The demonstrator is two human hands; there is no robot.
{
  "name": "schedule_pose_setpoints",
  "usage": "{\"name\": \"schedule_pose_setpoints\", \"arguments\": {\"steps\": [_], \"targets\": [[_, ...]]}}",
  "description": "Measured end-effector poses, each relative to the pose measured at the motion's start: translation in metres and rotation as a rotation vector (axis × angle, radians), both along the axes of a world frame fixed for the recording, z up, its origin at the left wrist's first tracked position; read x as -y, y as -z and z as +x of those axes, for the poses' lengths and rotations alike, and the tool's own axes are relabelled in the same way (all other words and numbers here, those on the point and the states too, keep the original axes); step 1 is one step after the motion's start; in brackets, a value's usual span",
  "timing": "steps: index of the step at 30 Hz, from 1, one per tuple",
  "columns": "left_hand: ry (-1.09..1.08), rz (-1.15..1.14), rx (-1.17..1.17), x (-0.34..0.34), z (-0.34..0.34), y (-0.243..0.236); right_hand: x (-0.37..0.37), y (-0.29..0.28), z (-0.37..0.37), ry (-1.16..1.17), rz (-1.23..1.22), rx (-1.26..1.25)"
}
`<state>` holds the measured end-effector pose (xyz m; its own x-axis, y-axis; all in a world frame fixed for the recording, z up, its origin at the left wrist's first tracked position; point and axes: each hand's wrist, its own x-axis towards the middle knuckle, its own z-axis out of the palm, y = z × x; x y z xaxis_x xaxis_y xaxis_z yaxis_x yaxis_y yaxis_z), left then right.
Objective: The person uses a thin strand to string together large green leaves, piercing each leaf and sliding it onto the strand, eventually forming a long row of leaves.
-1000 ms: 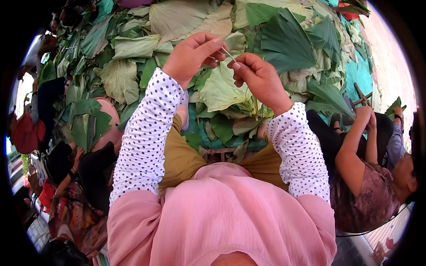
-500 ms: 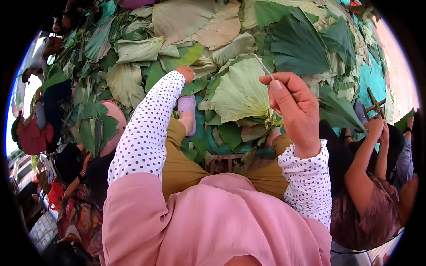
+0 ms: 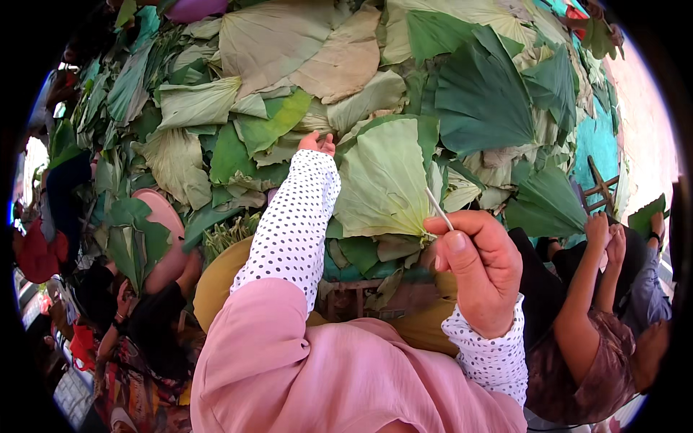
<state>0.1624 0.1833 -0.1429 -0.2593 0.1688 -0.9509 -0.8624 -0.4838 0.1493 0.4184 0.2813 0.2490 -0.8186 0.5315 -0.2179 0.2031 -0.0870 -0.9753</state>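
A thin whitish stick (image 3: 437, 208) is pinched between thumb and forefinger of my right hand (image 3: 480, 270); its other fingers are curled. Beside that hand, the narrow end of a large folded pale-green lotus leaf (image 3: 382, 180) comes close to my fingers; I cannot tell whether they touch it. My left hand (image 3: 317, 142) reaches forward over the leaf pile, just left of the pale leaf's upper part. Its fingertips are apart, with nothing visible in them, though the sleeve hides part of the hand.
Heaped lotus leaves, dried brown (image 3: 339, 61) and dark green (image 3: 480, 94), spread ahead over a turquoise sheet (image 3: 603, 155). A pink basin (image 3: 155, 202) stands left. At right a co-worker's hands (image 3: 605, 234) hold a green leaf (image 3: 548, 202). Other people sit on the left.
My left hand has shifted right, and its fingers now show apart. My right hand has come lower and nearer with the stick. The view has shifted slightly.
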Motion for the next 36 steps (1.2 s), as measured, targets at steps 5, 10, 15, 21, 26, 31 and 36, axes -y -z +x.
{"name": "schedule_pose_setpoints", "arguments": {"steps": [5,10,15,21,26,31,36], "targets": [[-0.055,0.002,-0.124,0.004,-0.018,-0.029,0.005,0.000,-0.008,-0.012,-0.009,-0.040],[0.087,-0.062,-0.442,0.007,-0.026,-0.112,0.007,0.005,-0.012,-0.031,0.053,-0.091],[0.295,-0.021,-0.894,0.020,-0.037,-0.220,0.013,0.009,-0.019,-0.034,0.082,-0.202],[0.498,-0.209,-1.077,0.039,-0.023,-0.346,0.021,0.018,-0.024,-0.045,0.086,-0.264],[0.632,-0.009,-1.226,0.061,0.019,-0.365,0.023,0.022,-0.029,-0.110,0.302,-0.305],[0.771,0.019,-1.243,0.054,0.048,-0.367,0.026,0.020,-0.034,-0.150,0.474,-0.237],[0.975,-0.164,-1.243,0.041,0.044,-0.361,0.024,0.026,-0.036,-0.141,0.680,-0.235]]}}
